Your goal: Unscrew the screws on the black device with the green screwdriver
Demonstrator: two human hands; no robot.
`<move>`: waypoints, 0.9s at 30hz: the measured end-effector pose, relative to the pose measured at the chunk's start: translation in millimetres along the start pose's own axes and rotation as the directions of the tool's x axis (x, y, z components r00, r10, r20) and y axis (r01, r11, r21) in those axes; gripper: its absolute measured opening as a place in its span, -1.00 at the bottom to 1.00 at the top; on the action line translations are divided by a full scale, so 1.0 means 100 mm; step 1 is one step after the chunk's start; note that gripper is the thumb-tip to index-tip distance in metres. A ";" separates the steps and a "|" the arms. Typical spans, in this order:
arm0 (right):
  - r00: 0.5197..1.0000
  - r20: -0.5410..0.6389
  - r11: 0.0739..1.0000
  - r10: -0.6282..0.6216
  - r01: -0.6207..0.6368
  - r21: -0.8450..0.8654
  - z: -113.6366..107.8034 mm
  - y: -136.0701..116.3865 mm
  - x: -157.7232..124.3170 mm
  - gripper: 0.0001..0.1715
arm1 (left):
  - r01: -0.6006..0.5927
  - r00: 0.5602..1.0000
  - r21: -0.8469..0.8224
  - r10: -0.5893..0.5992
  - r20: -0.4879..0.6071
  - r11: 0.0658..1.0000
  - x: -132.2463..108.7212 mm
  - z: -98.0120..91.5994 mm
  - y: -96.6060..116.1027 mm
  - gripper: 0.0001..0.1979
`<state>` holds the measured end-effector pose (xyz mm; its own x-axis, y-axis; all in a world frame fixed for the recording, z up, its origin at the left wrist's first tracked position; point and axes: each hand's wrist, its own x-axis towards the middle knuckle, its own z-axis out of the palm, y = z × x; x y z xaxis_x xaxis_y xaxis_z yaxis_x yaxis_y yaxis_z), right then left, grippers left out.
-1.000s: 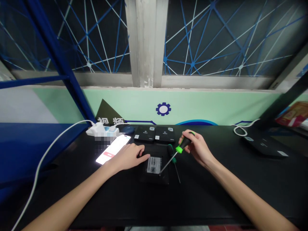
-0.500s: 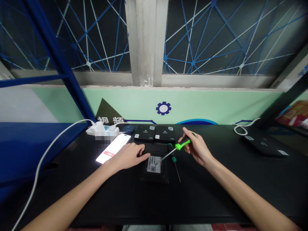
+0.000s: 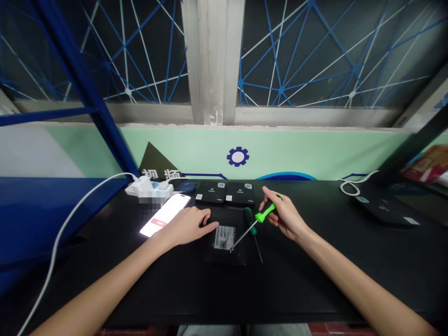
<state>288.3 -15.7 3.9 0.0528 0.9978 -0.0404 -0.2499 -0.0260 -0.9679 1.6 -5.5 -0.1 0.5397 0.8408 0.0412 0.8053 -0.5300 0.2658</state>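
Near the middle of the black worktop (image 3: 315, 280), the left hand (image 3: 187, 226) lies relaxed and not gripping, its fingertips (image 3: 210, 225) resting on the upper left edge of a flat black device (image 3: 224, 257) with a white sticker (image 3: 224, 237). The right hand (image 3: 285, 217) grips a screwdriver with a green-and-black handle (image 3: 265, 213) between thumb and fingers, tilted down so that its tip meets the device just below the sticker's lower right corner. A second green-handled screwdriver (image 3: 252, 231) lies just beside the device's right edge. Left of the left hand, a lit smartphone (image 3: 164, 215) lies on the worktop; beyond it sit a white power strip (image 3: 150, 189) with a white cable (image 3: 63, 238), a dark blue computer mouse (image 3: 185, 186) and two more black devices (image 3: 210, 192) along the far edge.
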 end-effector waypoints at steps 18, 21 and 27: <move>0.988 0.081 0.992 -0.129 0.129 0.002 0.00 -0.03 -0.06 -0.59 | 0.003 1.000 -0.017 -0.003 0.019 1.000 0.00 0.00 -0.01 -0.55; 0.986 0.093 0.990 -0.139 0.140 0.000 0.00 -0.03 -0.06 -0.60 | -0.007 0.999 0.011 0.008 -0.032 1.000 0.00 -0.01 0.01 -0.60; 0.985 0.086 0.988 -0.150 0.153 -0.022 0.00 -0.01 -0.05 -0.58 | -0.307 0.941 -0.091 0.288 -0.176 0.947 -0.10 -0.08 0.10 -0.83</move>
<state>288.1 -20.6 5.6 0.0068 0.9919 0.1268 -0.2180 0.1253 -0.9679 2.1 -18.1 9.8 0.6965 0.6584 0.2852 0.5751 -0.7500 0.3268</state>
